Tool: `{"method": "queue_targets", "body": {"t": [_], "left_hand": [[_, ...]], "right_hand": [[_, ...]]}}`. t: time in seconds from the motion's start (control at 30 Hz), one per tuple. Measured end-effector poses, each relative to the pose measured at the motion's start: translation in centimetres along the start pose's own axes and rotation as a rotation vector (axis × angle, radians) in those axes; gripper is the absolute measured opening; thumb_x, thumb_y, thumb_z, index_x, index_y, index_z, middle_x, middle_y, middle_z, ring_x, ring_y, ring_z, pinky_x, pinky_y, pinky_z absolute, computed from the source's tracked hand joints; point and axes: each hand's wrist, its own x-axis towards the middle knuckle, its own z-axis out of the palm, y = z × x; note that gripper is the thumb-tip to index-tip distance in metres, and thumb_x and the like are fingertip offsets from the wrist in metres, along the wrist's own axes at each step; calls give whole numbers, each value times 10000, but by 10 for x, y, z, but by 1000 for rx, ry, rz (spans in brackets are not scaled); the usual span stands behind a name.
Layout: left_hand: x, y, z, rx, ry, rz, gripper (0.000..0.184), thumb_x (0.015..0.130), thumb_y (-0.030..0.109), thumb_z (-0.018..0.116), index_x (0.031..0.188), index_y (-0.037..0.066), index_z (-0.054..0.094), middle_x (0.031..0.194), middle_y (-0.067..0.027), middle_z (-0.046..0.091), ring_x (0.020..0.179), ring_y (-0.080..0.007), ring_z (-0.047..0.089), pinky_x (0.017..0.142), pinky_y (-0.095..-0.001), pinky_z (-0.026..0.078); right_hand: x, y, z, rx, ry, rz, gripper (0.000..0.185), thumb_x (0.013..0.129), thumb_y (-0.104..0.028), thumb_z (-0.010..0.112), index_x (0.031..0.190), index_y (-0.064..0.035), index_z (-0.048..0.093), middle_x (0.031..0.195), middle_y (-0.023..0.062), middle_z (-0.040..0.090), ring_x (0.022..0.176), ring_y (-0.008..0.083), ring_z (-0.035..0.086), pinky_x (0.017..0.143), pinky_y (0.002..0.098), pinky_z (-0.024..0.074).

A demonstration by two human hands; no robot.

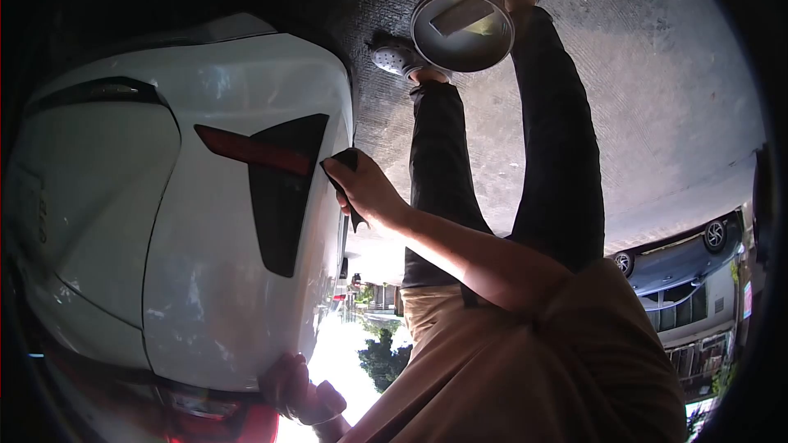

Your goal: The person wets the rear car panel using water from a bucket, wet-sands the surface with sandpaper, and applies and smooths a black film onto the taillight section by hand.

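My right hand (367, 189) is closed around a black cloth (355, 212) with a ragged end. It is beside the dark, pointed trim panel (283, 238) with a red reflector strip (238, 146) on the car's white rear bumper (205, 279). Lower down, my left hand (300, 392) lies against the bodywork, by the red tail light (258, 422). Shadow and backlight obscure its fingers, but they look laid on the surface, with the thumb apart.
A round bucket (414, 29) stands by my feet, with a flat rectangular shape visible inside its rim. My legs in dark trousers (558, 131) stand on rough concrete (657, 74). A blue car (677, 267) appears upside down at the right.
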Motion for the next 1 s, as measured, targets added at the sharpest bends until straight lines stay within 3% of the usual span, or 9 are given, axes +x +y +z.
{"method": "queue_targets", "body": {"t": [0.33, 0.37, 0.43, 0.47, 0.57, 0.7, 0.87, 0.9, 1.0], "left_hand": [[-13, -5, 5, -3, 15, -64, 410, 975, 365, 545, 1179, 12, 595, 1030, -142, 692, 877, -320, 676, 809, -469, 536], [-31, -8, 4, -81, 32, -257, 419, 976, 377, 546, 1184, 15, 592, 1033, -139, 692, 875, -317, 676, 811, -471, 535], [-24, -4, 6, -117, 30, -351, 438, 978, 402, 547, 1192, 21, 584, 1040, -132, 693, 871, -313, 676, 813, -473, 531], [-8, -3, 5, 53, 23, -38, 348, 985, 355, 494, 1067, 40, 619, 942, -112, 697, 809, -291, 677, 764, -469, 531], [-3, -1, 1, 48, -7, 20, 307, 964, 205, 530, 1140, -25, 631, 992, -189, 685, 900, -352, 670, 804, -471, 553], [-10, -3, 3, 40, -5, -2, 310, 963, 204, 532, 1143, -25, 638, 1014, -195, 695, 902, -352, 672, 821, -479, 549], [-7, 0, 1, 27, 4, -33, 313, 966, 211, 538, 1149, -21, 641, 1027, -185, 702, 916, -345, 676, 831, -478, 549], [-5, 1, 4, 56, 20, -33, 311, 976, 250, 540, 1126, -5, 635, 1001, -162, 701, 889, -327, 675, 810, -469, 545], [-2, 1, 5, 82, 32, -37, 314, 986, 295, 548, 1098, 14, 631, 972, -136, 702, 865, -308, 674, 787, -454, 543]], "right_hand": [[-11, 1, 9, -75, 27, -27, 370, 1021, -400, 590, 1091, -39, 544, 661, -2, 481, 525, 85, 482, 489, 277, 434], [-23, 0, 14, -78, 15, -16, 371, 1020, -400, 591, 1089, -38, 544, 658, -1, 480, 519, 84, 479, 482, 276, 430], [-38, 5, 20, -49, -32, -4, 388, 1019, -419, 597, 1088, -41, 543, 656, 6, 479, 523, 85, 486, 467, 253, 414], [-30, 9, 16, -98, -5, -45, 385, 1023, -418, 593, 1083, -41, 541, 655, 6, 478, 523, 84, 485, 466, 251, 416], [12, 5, -2, -109, 101, -98, 367, 1041, -403, 566, 1055, -38, 529, 659, 11, 480, 538, 80, 490, 501, 268, 453], [-33, 6, 16, -61, -62, -7, 408, 1008, -423, 609, 1086, -29, 535, 688, 16, 488, 566, 87, 502, 509, 280, 434], [11, 7, 3, -112, 120, -137, 382, 1031, -399, 577, 1055, -20, 537, 685, 8, 487, 552, 93, 497, 525, 270, 461], [17, -1, 3, -89, 129, -129, 386, 1034, -398, 558, 1072, -15, 538, 692, 52, 536, 548, 128, 524, 515, 346, 464], [-14, 2, 12, -88, 56, -26, 378, 1037, -384, 557, 1113, -14, 538, 687, 52, 536, 535, 133, 532, 456, 314, 438]]}}
